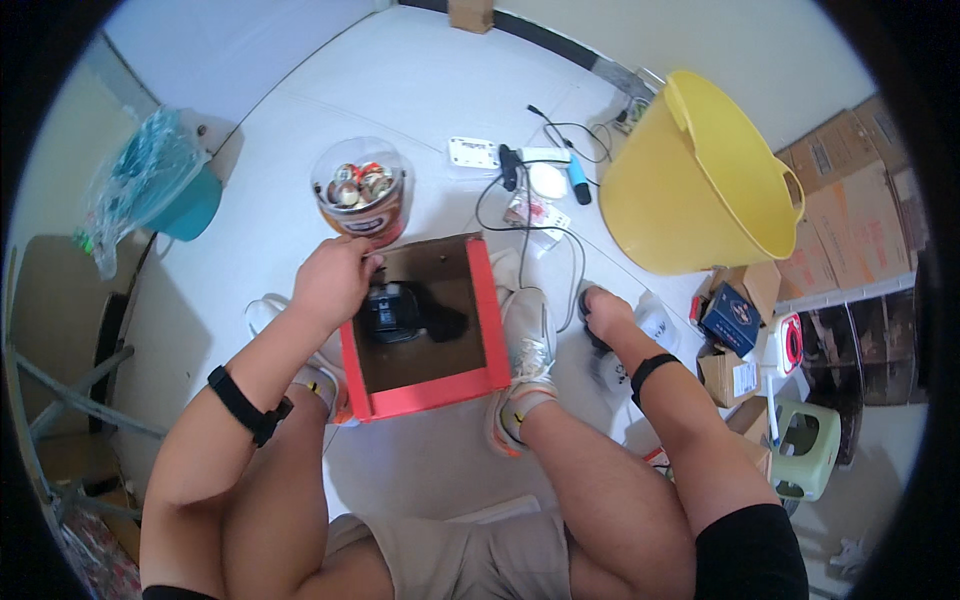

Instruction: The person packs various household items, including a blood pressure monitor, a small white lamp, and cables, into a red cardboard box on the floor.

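Between my feet is a red cardboard box (424,396), open at the top, with a brown inside. In it lie a black electronic device (392,309) and a soft-looking black item (444,319); I cannot tell exactly what they are. My left hand (334,277) grips the box's rim at its far left corner. Off to the right, beyond my shoe, my right hand (606,315) holds a small dark object (584,301) low over the floor. My fingers hide most of that object. Beside this hand lies a clear plastic bag (654,322) with dark print.
A clear-lidded tub (364,214) of round wrapped items stands beyond the box. Black cables (528,247) cross the floor near a blue-and-black tool (578,180). A tall yellow bucket (652,202), small boxes (727,319) and a green stool (821,454) line the right. A lined teal bin (187,202) stands left.
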Available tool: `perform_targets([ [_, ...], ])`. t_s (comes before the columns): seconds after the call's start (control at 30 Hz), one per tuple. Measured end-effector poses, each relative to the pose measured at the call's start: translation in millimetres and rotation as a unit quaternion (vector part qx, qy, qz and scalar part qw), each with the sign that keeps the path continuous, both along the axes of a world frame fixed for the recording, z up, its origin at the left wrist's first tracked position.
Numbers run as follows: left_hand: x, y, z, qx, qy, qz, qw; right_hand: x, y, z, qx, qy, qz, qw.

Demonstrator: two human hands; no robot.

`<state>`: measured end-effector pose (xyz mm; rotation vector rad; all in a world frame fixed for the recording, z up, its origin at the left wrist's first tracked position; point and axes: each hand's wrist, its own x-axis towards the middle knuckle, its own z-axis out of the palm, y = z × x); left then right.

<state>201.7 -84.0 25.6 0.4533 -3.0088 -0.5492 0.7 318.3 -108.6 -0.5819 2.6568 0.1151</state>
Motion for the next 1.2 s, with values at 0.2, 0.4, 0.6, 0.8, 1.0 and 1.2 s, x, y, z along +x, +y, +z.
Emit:
perform_targets([
  [0.2, 3, 12, 4, 0.062, -0.001, 0.036, 0.997, -21, 3, -16, 0.056, -0.064, -0.136, 0.987],
  [0.4, 6, 5, -2, 0.101, 0.011, 0.051, 0.993, -18, -22, 13, 0.001, 0.071, -0.042, 0.997],
  [0.6, 5, -1, -9, 0.114, 0.035, 0.037, 0.992, -4, -47, 60, -0.180, 0.143, 0.110, 0.967],
  [0.8, 6, 6, -5, 0.108, 0.026, 0.059, 0.992, 37, -91, 116, -0.340, 0.097, 0.150, 0.923],
  [1.0, 8, 8, -6, 0.074, 0.028, 0.049, 0.996, 84, -126, 169, -0.419, -0.009, 0.196, 0.887],
  [1.2, 5, 7, -7, 0.073, 0.024, 0.027, 0.997, 109, -137, 179, -0.384, -0.047, 0.311, 0.868],
])
